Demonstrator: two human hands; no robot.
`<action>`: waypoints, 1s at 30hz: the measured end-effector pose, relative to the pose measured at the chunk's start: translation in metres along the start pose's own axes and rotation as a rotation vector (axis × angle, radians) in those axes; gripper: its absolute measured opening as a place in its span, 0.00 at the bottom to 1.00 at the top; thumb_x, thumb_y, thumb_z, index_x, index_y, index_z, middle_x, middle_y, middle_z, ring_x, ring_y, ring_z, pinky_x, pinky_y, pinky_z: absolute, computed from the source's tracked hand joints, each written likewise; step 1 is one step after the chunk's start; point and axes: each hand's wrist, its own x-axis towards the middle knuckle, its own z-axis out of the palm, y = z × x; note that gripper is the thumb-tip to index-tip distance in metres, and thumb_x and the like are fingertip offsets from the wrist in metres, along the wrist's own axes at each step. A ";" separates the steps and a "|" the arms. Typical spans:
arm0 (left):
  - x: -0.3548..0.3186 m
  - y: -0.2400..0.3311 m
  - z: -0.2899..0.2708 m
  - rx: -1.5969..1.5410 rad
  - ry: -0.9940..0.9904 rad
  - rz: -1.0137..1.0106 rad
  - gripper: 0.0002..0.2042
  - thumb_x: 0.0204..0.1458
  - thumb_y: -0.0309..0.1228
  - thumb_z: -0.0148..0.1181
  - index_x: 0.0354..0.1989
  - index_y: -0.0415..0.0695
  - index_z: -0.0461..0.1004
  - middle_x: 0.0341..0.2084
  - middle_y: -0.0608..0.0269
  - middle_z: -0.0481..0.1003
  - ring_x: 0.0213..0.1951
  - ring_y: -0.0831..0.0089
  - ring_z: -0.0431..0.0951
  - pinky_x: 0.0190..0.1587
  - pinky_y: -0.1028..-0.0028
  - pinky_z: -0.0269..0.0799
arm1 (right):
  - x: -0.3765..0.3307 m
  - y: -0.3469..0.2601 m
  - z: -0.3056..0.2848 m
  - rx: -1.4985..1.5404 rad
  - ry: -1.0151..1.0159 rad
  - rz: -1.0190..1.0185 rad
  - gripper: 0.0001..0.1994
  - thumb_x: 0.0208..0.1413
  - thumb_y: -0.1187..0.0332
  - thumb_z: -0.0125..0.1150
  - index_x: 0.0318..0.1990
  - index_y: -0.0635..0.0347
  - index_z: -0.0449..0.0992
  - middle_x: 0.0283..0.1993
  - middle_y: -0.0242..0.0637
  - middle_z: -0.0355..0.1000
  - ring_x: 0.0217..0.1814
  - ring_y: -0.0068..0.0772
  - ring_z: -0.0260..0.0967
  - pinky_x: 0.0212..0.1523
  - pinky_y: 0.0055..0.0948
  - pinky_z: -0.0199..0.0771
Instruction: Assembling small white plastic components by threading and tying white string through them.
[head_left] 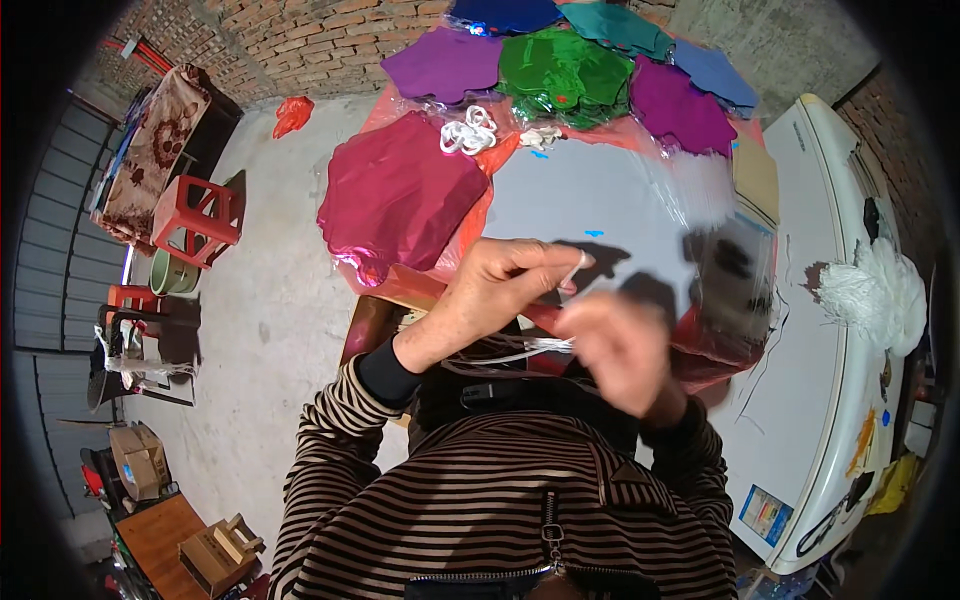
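Note:
My left hand [492, 287] is in front of my chest over the table's near edge, thumb and forefinger pinched on a thin white cord [580, 264]. Close by on its right, my right hand [622, 352] is smeared by motion, so its fingers cannot be read. Several loose white cords [530, 347] lie at my lap below the hands. Beyond them a pale grey sheet [590, 190] with small blue marks covers the table. A crimson scallop-edged piece [405, 195] in clear film lies to its left, near a looped white cord bundle [468, 131].
Wrapped purple [445, 65], green [565, 70] and magenta [682, 103] pieces line the table's far side. A white fridge-like cabinet [800, 330] lies at right, with a white string bundle [880, 297] on it. A red stool [197, 215] stands left on the concrete floor.

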 end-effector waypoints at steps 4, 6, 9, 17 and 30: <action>0.003 0.008 0.006 -0.027 -0.097 -0.019 0.11 0.56 0.21 0.56 0.47 0.38 0.78 0.34 0.61 0.80 0.37 0.80 0.78 0.39 0.80 0.74 | 0.022 0.038 -0.023 -0.024 0.378 0.270 0.06 0.58 0.73 0.52 0.41 0.62 0.73 0.28 0.32 0.72 0.28 0.18 0.66 0.28 0.18 0.64; 0.005 0.006 0.006 -0.061 -0.059 -0.032 0.11 0.56 0.21 0.57 0.46 0.38 0.78 0.33 0.61 0.80 0.37 0.80 0.78 0.39 0.80 0.74 | 0.003 0.042 0.009 -0.049 0.168 0.165 0.07 0.59 0.72 0.51 0.40 0.63 0.74 0.29 0.31 0.72 0.28 0.18 0.67 0.28 0.18 0.64; 0.008 0.001 0.002 -0.129 0.026 -0.057 0.11 0.56 0.21 0.57 0.46 0.39 0.78 0.32 0.61 0.80 0.36 0.80 0.78 0.39 0.80 0.74 | -0.003 0.025 0.006 0.021 0.014 0.112 0.07 0.61 0.72 0.50 0.40 0.64 0.74 0.30 0.30 0.72 0.28 0.18 0.67 0.28 0.17 0.65; 0.012 -0.005 0.001 -0.036 0.017 0.044 0.10 0.55 0.22 0.58 0.45 0.39 0.79 0.31 0.63 0.79 0.34 0.81 0.77 0.38 0.80 0.73 | 0.013 0.035 0.012 0.215 0.164 0.304 0.08 0.62 0.75 0.46 0.37 0.66 0.73 0.30 0.31 0.70 0.27 0.18 0.66 0.29 0.18 0.66; 0.006 -0.015 -0.019 0.007 0.083 -0.013 0.10 0.55 0.24 0.59 0.45 0.38 0.79 0.30 0.65 0.78 0.33 0.82 0.76 0.35 0.81 0.74 | 0.030 0.033 0.016 0.185 0.101 0.140 0.07 0.62 0.76 0.45 0.36 0.67 0.71 0.29 0.30 0.69 0.29 0.17 0.64 0.31 0.21 0.68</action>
